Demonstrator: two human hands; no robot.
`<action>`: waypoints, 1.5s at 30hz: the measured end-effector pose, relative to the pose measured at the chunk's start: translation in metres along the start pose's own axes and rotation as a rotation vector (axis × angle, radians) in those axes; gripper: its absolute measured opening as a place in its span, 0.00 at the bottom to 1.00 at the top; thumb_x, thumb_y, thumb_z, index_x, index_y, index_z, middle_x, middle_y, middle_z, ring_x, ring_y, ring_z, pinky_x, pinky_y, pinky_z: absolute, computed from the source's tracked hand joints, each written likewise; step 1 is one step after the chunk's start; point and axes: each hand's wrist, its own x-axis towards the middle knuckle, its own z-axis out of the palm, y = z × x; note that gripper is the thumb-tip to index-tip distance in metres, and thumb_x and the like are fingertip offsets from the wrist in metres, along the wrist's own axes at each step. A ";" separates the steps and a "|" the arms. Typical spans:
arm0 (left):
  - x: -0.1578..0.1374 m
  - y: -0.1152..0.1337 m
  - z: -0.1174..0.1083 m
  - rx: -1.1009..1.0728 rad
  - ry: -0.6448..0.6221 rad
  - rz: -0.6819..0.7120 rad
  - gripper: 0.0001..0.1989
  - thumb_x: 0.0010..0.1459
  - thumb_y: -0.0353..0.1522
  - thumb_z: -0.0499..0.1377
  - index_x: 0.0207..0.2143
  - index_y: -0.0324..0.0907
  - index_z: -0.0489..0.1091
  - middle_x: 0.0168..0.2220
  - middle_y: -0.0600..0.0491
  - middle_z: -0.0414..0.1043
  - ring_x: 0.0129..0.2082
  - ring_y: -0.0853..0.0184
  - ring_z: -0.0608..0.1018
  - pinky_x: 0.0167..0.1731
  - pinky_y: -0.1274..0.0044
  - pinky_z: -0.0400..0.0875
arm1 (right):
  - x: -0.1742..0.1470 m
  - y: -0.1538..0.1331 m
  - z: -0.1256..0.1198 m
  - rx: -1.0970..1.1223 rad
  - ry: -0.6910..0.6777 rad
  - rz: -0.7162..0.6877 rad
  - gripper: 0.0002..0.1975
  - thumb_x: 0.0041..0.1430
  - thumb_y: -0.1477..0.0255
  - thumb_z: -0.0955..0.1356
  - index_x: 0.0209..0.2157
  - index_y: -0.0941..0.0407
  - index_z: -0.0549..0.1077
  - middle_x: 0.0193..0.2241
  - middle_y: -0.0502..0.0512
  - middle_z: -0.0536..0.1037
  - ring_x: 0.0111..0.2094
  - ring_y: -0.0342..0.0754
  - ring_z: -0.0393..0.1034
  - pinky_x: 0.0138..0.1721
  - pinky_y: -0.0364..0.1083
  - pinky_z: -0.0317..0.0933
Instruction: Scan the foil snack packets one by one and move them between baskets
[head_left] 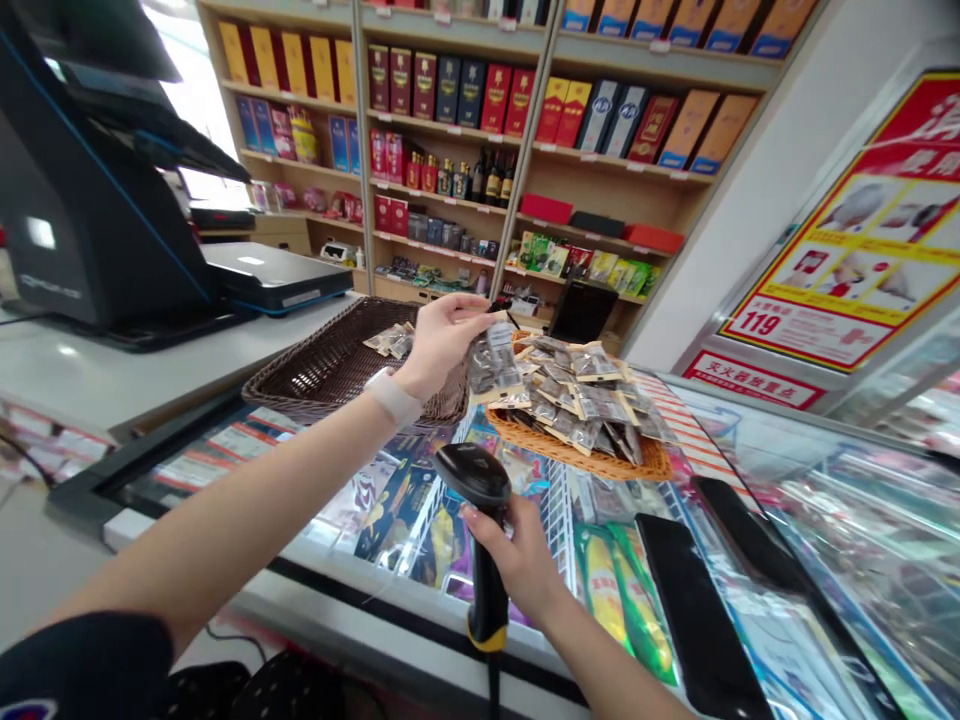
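Pinched in the fingers of my left hand [442,340] is a small clear packet [493,370] with dark contents, held up beside a heap of similar packets [577,390]. That heap fills a shallow orange woven basket [585,462]. To the left, under my left wrist, stands a dark brown wicker basket [281,395] with a few packets [391,340] inside. My right hand [525,555] is wrapped round the handle of a black barcode scanner [474,475] with a yellow band. The scanner's head is below the held packet and apart from it.
Both baskets rest on a glass-topped freezer [420,500] with packaged goods inside. Two black phones [701,610] lie at the right. A black register [97,200] and a flat scale [274,272] stand on the left counter. Stocked shelves [450,130] line the back.
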 end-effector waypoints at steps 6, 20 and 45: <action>0.051 -0.040 0.093 0.036 -0.203 -0.364 0.10 0.51 0.25 0.68 0.37 0.37 0.75 0.31 0.47 0.78 0.30 0.66 0.78 0.37 0.71 0.75 | 0.007 -0.003 -0.001 0.050 0.030 0.034 0.15 0.55 0.57 0.68 0.26 0.55 0.67 0.21 0.45 0.61 0.25 0.44 0.53 0.26 0.43 0.48; 0.088 -0.053 0.086 0.777 -0.376 0.148 0.05 0.50 0.33 0.65 0.31 0.42 0.77 0.38 0.45 0.80 0.43 0.56 0.79 0.49 0.71 0.69 | 0.004 0.003 0.002 0.148 -0.004 0.020 0.13 0.55 0.62 0.70 0.25 0.55 0.67 0.20 0.43 0.61 0.23 0.42 0.53 0.25 0.42 0.46; 0.023 -0.102 0.062 0.481 -0.607 0.006 0.21 0.52 0.29 0.57 0.50 0.41 0.67 0.52 0.43 0.73 0.56 0.57 0.74 0.61 0.66 0.65 | 0.006 0.001 0.005 0.161 -0.047 0.018 0.13 0.55 0.60 0.70 0.26 0.55 0.68 0.21 0.45 0.62 0.25 0.43 0.55 0.25 0.42 0.48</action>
